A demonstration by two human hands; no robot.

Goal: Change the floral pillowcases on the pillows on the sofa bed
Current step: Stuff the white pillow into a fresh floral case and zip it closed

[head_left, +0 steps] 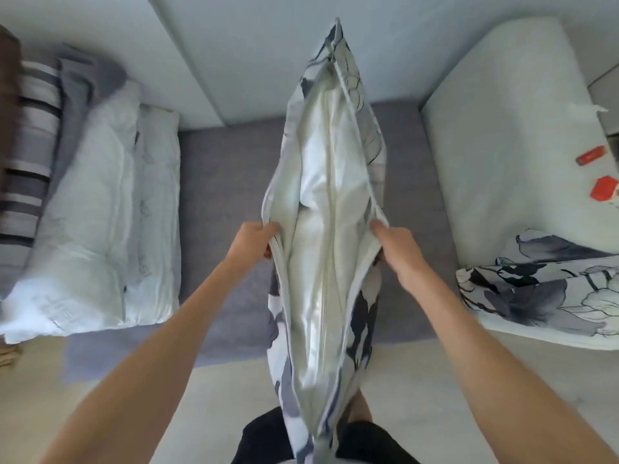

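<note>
Head view: pillowcase upright, opening upward.

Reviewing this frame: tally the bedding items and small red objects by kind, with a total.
Floral-cased pillows: 2, held and lying at right
Bare white pillows: 2, and
Striped bedding: 1
Red objects: 2, and
Total: 7
</note>
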